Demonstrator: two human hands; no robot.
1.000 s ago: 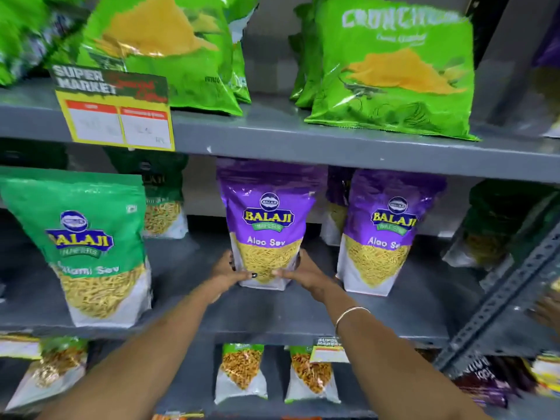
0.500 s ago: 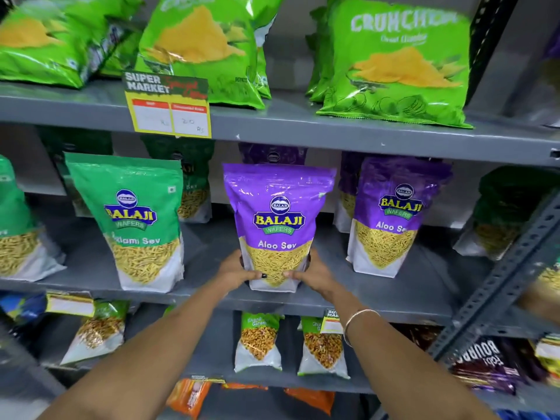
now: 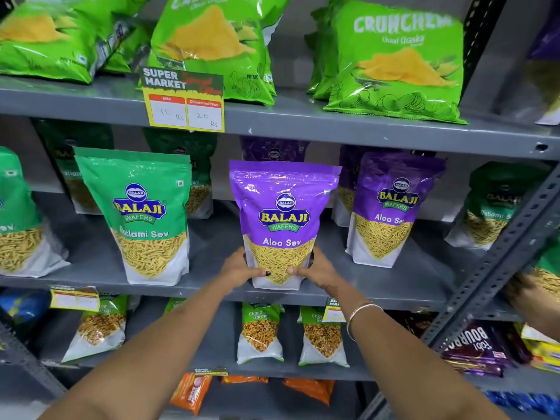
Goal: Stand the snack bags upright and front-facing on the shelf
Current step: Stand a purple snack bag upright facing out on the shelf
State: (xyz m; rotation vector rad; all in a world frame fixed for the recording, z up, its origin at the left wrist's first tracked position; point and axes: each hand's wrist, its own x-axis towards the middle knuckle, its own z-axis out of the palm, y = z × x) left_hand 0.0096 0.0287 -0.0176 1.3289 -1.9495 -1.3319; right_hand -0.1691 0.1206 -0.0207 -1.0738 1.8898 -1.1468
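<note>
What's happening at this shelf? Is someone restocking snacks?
Someone is tidying a shop shelf. Their left hand and right hand grip the bottom corners of a purple Aloo Sev bag, which stands upright and label-forward at the front edge of the middle shelf. A green Ratlami Sev bag and another purple bag already stand facing front on either side.

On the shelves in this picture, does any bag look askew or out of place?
Yes. On the top shelf, the far-left green chips bag lies tipped over, not upright. The purple Aloo Sev bag held by both hands stands straight and front-facing.
</note>
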